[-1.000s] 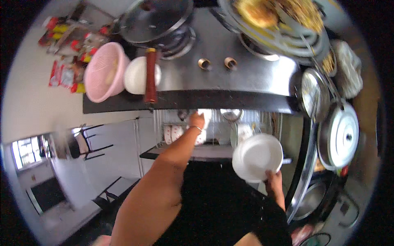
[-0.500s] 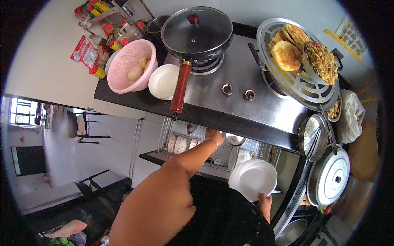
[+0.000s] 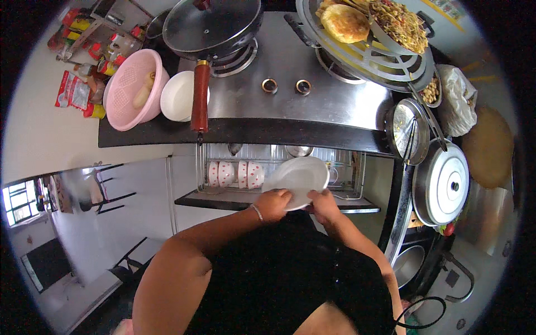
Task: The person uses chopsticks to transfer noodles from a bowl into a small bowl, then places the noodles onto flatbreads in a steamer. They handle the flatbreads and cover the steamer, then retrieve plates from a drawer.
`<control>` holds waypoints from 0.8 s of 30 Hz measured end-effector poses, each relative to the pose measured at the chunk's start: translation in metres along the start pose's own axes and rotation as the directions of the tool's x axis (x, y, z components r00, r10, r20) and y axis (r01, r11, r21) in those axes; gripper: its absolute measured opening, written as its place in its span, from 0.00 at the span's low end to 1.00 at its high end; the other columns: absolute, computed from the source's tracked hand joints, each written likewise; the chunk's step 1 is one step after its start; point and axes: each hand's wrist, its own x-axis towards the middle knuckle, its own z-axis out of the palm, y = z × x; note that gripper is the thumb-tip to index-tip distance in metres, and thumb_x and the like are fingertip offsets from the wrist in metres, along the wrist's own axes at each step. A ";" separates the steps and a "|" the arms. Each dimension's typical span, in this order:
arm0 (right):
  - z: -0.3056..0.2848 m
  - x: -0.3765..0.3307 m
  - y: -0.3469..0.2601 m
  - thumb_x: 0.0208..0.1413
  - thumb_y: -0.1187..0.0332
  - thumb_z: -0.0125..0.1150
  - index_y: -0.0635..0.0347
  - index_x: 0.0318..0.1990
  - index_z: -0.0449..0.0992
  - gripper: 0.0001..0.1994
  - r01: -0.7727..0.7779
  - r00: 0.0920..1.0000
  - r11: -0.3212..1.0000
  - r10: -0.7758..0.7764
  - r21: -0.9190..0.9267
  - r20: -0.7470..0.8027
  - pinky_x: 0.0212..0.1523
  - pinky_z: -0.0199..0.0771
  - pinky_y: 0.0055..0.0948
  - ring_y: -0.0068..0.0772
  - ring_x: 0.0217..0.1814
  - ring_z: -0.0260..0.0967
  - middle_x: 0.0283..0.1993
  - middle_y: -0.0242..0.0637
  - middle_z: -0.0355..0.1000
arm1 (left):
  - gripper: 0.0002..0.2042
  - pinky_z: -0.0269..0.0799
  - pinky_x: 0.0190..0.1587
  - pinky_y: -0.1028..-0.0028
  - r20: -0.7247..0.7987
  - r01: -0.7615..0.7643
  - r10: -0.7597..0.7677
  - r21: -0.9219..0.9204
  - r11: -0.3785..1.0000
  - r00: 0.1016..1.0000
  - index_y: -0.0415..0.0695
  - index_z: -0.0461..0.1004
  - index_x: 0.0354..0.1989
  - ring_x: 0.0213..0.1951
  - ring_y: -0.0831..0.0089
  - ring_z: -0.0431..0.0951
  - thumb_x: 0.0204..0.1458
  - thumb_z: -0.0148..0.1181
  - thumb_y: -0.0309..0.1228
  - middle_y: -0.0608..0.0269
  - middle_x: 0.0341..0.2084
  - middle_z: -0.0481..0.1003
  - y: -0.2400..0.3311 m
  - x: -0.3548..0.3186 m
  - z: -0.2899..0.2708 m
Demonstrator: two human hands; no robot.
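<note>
Item: white plate [image 3: 298, 178], which I held clamped in both hands, left hand [image 3: 272, 204] and right hand [image 3: 324, 205], over the dish rack's [image 3: 357, 192] front edge.

Steel stove top [image 3: 329, 100] at 12 o'clock, set on a dark counter edge [image 3: 245, 131]. Below it, an open wire rack drawer [image 3: 279, 173]. Pale wall [image 3: 39, 128] at 10 o'clock. Light grey floor [image 3: 111, 223] from 8 to 9 o'clock, with dark chairs [image 3: 103, 192] standing on it. Bright window [image 3: 17, 204] at 9 o'clock; daylight. Dark cabinet [image 3: 44, 262] at 8 o'clock.
</note>
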 end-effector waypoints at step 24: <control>0.011 -0.001 0.012 0.54 0.59 0.54 0.55 0.45 0.67 0.14 -0.111 0.953 0.989 0.133 -0.096 0.272 0.29 0.77 0.32 0.32 0.33 0.71 0.37 0.38 0.69 | 0.17 0.71 0.35 0.68 -0.279 0.243 -0.688 -0.793 0.558 0.670 0.28 0.70 0.41 0.35 0.67 0.74 0.54 0.52 0.34 0.52 0.34 0.75 -0.087 -0.034 -0.029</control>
